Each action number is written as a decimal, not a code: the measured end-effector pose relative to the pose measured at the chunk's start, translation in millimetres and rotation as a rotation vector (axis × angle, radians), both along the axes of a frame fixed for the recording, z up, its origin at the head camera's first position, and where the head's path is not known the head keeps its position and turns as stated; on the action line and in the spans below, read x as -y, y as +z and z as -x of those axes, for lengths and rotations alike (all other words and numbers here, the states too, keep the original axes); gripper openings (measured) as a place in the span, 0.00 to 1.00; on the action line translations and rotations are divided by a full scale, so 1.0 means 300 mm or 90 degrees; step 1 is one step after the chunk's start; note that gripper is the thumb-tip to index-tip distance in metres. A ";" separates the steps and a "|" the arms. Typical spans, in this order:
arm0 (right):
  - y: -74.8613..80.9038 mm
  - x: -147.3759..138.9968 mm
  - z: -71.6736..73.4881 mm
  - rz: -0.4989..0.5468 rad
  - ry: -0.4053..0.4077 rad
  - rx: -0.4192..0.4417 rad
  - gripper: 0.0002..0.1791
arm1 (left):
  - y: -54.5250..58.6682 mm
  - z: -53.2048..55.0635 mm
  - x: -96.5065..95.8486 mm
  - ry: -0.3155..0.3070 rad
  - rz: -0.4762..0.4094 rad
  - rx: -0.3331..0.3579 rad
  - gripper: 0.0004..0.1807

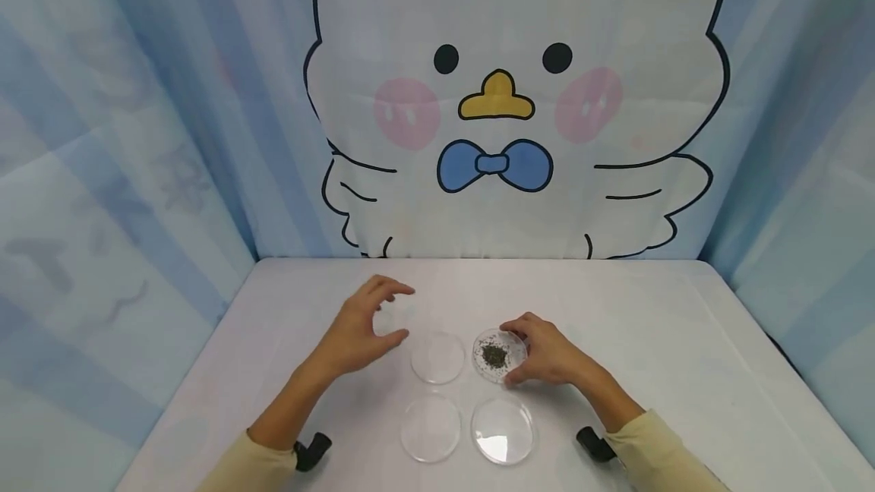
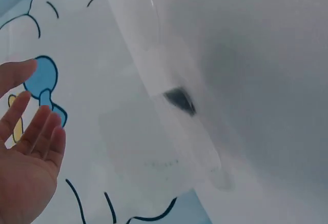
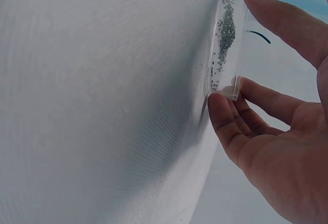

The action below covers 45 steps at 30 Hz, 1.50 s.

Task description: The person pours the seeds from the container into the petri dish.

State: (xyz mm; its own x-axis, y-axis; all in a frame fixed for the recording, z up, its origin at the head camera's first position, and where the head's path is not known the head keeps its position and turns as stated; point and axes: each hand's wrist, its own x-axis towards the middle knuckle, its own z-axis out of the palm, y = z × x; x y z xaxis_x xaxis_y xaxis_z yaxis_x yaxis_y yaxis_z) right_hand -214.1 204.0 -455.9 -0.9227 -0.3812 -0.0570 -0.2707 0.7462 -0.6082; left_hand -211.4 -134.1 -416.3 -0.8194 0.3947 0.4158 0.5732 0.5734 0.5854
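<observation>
My right hand [image 1: 547, 351] grips the edge of a clear petri dish [image 1: 479, 367] holding a heap of tiny dark granules [image 1: 494, 356]. In the right wrist view the thumb and fingertips span the dish [image 3: 236, 80], and the granules [image 3: 226, 34] are gathered mostly mid-dish with some scattered. My left hand [image 1: 358, 329] hovers on the left with thumb and fingers spread apart; the left wrist view shows the same hand [image 2: 31, 167] loosely extended. Nearest to it is a clear round dish [image 1: 437, 359] on the white table.
Two more clear round dishes stand nearer the front, one on the left [image 1: 431, 429] and one on the right [image 1: 503, 431] with a bright reflection. The white table [image 1: 615, 310] ends at a cartoon-printed curtain [image 1: 499, 226]. Dark wrist devices [image 1: 313, 452] sit by both sleeves.
</observation>
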 end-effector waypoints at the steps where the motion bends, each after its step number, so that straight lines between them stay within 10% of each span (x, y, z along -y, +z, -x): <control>1: 0.000 0.001 0.000 0.003 0.001 0.001 0.46 | -0.003 -0.001 -0.016 -0.017 0.013 0.021 0.34; 15: 0.001 0.004 -0.001 0.006 0.009 -0.005 0.47 | -0.079 0.044 -0.100 -0.139 0.168 0.246 0.46; 45: 0.002 -0.001 -0.004 0.015 0.007 0.007 0.47 | -0.108 0.045 -0.111 -0.107 0.198 0.240 0.50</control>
State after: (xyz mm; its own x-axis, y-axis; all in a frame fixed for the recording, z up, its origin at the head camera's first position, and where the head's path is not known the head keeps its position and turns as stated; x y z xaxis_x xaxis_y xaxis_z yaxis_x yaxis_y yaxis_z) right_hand -212.9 204.3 -455.3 -0.9179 -0.3926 -0.0581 -0.2718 0.7284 -0.6290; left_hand -224.8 -100.7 -448.8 -0.8043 0.5916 -0.0550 0.4540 0.6717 0.5853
